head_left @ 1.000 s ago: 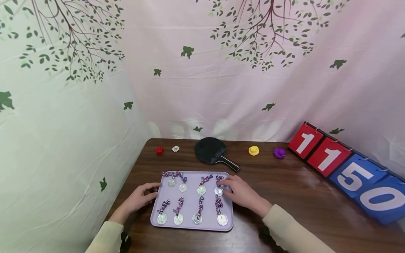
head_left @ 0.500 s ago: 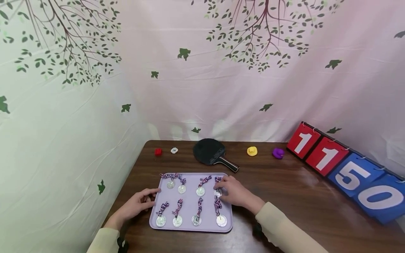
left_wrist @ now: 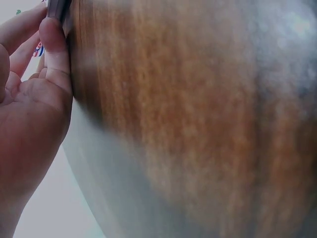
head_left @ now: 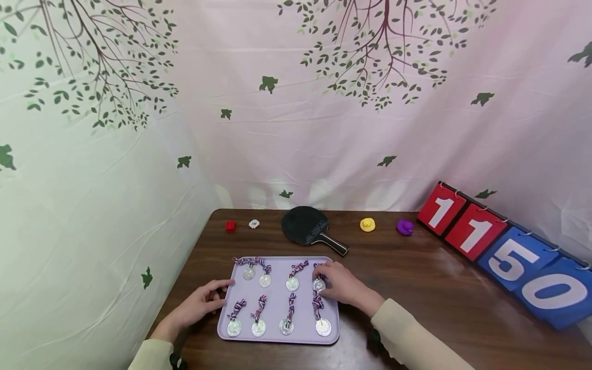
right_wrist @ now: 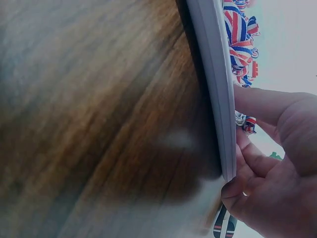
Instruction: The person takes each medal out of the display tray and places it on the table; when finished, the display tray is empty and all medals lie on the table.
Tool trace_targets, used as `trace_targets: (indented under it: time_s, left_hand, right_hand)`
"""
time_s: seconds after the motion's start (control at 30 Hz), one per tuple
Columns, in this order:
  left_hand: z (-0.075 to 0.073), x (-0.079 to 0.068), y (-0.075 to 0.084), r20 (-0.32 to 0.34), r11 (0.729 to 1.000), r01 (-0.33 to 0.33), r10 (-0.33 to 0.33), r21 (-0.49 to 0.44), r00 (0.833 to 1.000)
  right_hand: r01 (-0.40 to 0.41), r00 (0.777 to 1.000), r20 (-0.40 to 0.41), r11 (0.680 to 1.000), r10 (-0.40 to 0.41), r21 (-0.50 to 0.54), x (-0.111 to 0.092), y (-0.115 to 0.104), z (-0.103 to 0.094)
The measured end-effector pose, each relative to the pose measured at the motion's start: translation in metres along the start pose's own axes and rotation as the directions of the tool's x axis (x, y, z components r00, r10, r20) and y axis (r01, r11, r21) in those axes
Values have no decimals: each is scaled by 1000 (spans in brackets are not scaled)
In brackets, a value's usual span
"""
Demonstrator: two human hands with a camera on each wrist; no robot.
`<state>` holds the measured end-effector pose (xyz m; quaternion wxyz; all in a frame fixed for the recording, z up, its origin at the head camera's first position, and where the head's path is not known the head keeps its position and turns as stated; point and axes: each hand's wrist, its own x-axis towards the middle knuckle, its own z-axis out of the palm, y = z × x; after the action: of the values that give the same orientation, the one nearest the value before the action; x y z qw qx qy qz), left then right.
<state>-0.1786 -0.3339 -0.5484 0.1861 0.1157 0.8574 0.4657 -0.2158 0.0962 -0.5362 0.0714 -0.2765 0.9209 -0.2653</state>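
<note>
A pale lilac tray [head_left: 275,303] lies on the table, carrying two rows of medals with knotted red, white and blue ribbons. My right hand [head_left: 344,284] reaches over the tray's right rim, its thumb and fingers bent around the top right medal [head_left: 318,285] and partly covering its ribbon. In the right wrist view, thumb and fingertips meet at a medal [right_wrist: 240,119], with another finger at the tray's edge [right_wrist: 218,89]. On the other side, my left hand [head_left: 196,304] rests at the tray's left rim with relaxed fingers. Its thumb [left_wrist: 54,44] overlaps the rim in the left wrist view.
Behind the tray lie a red block [head_left: 230,226], a white poker chip [head_left: 254,224] and a black table tennis bat [head_left: 305,226]. Further right sit a yellow rubber duck [head_left: 367,224] and a purple one [head_left: 405,227]. A flip scoreboard [head_left: 476,231] stands at the right.
My right hand has shifted left over the tray, and its fingers have come closer around the top right medal. The left hand stays beside the left rim. The view has tilted slightly.
</note>
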Motion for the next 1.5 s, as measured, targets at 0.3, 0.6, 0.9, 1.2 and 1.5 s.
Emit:
trace_targets:
  time_s: [0.3,0.6,0.9,1.2,1.5]
  left_hand:
    - [0,-1,-1,10,1000,21,-21,13,1000]
    - [0,-1,-1,5,999,31,-31,15,1000]
    - [0,5,-2,-10,999,39,-39,36,999]
    - [0,3,-5,3,999,26,-27,29,1000]
    - [-1,2,-5,-2,999,42,-42,33,999]
  right_hand:
    - [13,1000,14,996,-14,90,1,1,1]
    - [8,999,-33,978,-1,207,-1,5,4]
    - [64,996,-85,932,-35,356,-5,13,0]
    - [102,994,-88,854,-66,510,-23,9,-31]
    - [40,996,-88,858,7,513,-39,68,-27]
